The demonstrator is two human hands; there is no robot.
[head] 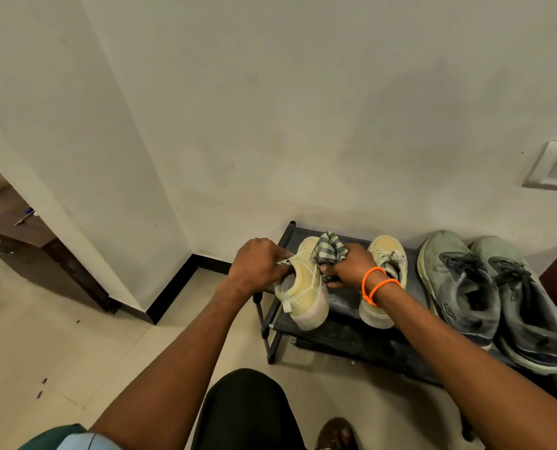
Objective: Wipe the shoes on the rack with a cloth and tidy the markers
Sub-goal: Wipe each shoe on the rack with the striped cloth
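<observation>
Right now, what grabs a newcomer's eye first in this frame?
The two hands at centre: the left hand grips the tongue of a pale yellow sneaker on the black rack, and the right hand, orange bands at its wrist, presses a checked cloth against it. Its mate and a grey-green pair sit to the right.

Off-white walls (303, 108) meet at a corner on the left, edged below by a black skirting (173, 289). The floor (43, 352) is pale tile. A white switch plate (555, 167) sits far right. At the left, a dark wooden piece (27, 235), perhaps a bench, shows dimly.
</observation>
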